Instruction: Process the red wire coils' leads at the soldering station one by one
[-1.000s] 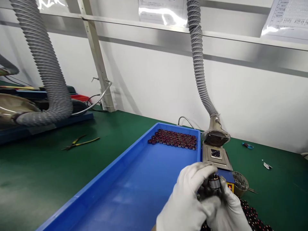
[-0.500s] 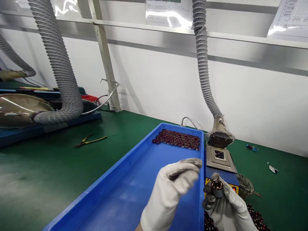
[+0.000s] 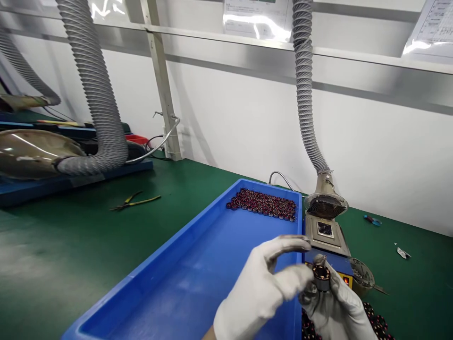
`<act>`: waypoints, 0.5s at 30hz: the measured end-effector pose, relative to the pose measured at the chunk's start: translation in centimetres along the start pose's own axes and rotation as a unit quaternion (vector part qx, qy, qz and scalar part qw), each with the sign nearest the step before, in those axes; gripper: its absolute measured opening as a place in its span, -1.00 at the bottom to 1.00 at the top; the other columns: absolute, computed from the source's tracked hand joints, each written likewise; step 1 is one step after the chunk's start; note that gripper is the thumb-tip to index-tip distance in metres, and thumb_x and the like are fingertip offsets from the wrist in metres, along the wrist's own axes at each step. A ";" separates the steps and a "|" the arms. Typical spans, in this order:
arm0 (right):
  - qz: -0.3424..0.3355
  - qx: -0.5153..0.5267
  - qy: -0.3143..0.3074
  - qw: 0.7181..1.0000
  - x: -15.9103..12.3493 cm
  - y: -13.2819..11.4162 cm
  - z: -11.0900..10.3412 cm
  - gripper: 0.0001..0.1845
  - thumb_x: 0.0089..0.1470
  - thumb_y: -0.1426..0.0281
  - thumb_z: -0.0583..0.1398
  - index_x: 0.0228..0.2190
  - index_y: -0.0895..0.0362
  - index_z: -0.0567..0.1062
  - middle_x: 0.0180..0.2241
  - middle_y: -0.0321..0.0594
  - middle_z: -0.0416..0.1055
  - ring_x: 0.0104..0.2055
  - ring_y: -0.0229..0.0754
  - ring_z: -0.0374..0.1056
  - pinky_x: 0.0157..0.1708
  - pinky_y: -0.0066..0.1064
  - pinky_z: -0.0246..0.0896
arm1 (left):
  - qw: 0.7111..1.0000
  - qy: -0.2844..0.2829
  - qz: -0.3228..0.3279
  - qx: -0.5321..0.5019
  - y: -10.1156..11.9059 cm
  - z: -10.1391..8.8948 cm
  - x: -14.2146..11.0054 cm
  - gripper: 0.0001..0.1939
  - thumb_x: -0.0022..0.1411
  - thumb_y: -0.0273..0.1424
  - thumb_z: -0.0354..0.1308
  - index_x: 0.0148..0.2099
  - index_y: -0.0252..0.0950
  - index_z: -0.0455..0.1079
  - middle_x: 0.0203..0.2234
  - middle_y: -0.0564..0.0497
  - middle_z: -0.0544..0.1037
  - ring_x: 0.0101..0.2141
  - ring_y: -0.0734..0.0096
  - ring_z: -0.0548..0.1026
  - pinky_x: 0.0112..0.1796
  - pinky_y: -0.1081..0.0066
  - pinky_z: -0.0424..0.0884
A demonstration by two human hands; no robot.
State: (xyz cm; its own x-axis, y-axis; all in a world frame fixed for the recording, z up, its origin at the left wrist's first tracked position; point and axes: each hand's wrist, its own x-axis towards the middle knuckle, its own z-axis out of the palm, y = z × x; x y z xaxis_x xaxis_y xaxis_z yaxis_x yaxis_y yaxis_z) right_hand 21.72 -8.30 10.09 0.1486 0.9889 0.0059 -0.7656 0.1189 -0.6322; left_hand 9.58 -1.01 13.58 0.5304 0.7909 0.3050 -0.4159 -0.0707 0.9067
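My right hand [image 3: 341, 302], in a white glove with dark-stained fingertips, is closed around a small ring-shaped motor stator [image 3: 322, 279]. The stator is dark outside, with copper-coloured spots around its open top. Just left of it my left hand [image 3: 264, 278], gloved in white, has its thumb and fingers apart with nothing between them. Its thumb tip reaches the near side of the stator; whether they touch I cannot tell. A long blue tray [image 3: 191, 278] lies beneath the left hand, with many similar stators [image 3: 264, 203] packed at its far end.
Behind my right hand stands a solder pot [image 3: 327, 233] under a fume hood [image 3: 325, 200] with a grey hose. A metal cup [image 3: 363, 278] sits beside it. More stators [image 3: 377, 321] lie at lower right. Yellow-handled pliers [image 3: 136, 202] rest on the green table at left.
My left hand has spread its thumb from its fingers and moved right, closer to the stator. My right hand keeps hold of the stator. The view has shifted slightly.
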 end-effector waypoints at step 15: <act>0.011 -0.027 -0.025 0.999 0.2 -0.2 -0.5 -0.69 -0.29 0.30 0.39 -0.38 0.02 0.54 -0.38 -0.21 0.53 -0.44 -0.22 0.41 -0.37 -0.34 0.32 | 0.999 0.024 -0.013 -0.032 0.5 0.1 -0.1 -0.74 -0.17 -0.58 0.21 -0.36 -0.20 0.52 -0.33 0.05 0.56 -0.38 0.40 0.49 -0.39 0.52 0.41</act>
State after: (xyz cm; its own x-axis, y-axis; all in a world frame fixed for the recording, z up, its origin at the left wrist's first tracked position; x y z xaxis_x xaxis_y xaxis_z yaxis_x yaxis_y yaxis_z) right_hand 22.23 -8.19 9.86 0.1000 0.9945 0.0304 -0.7332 0.0943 -0.6734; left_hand 9.41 -1.22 14.04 0.5057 0.8208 0.2658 -0.4500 -0.0120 0.8930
